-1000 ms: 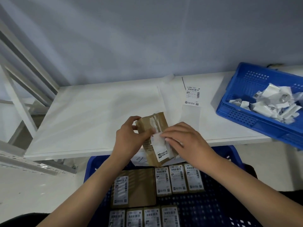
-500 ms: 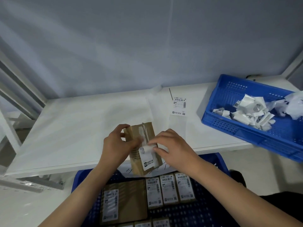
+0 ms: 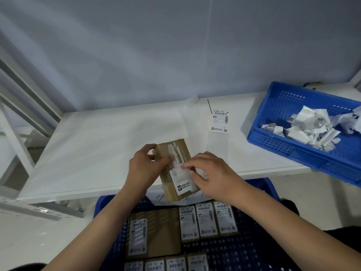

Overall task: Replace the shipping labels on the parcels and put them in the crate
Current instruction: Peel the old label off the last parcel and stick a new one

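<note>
White table | one parcel gripped by left hand | right hand pinching its label (half-peeled)

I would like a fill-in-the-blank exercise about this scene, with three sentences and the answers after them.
1. The left hand grips a ____ cardboard parcel.
2. The right hand pinches the white ____ on that parcel.
3. The crumpled labels lie in a ____ crate on the table.

Missing words: brown; label; blue
</note>
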